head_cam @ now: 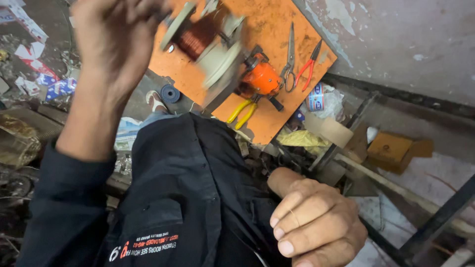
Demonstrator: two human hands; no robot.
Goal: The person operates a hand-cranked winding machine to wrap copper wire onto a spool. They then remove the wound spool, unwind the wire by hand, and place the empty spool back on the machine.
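Copper-wound spool (200,39) gripped by raised left hand (116,42) above orange board (269,22) for winding; right hand (314,222) clenched on thin wire (294,215), pulling taut.

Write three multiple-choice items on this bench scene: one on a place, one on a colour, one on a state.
1. Where do the scissors lie?
A. on the orange board
B. on the floor
C. in the cardboard box

2. What colour are the pliers' handles?
A. blue
B. yellow
C. black

3. How is the right hand?
A. flat, open
B. gripping the scissors
C. curled, a thin wire across its fingers

Answers: 1 A, they rest on the board beside the red cutters. 2 B, yellow handles stick out below the orange tool. 3 C, fingers folded, wire over them.
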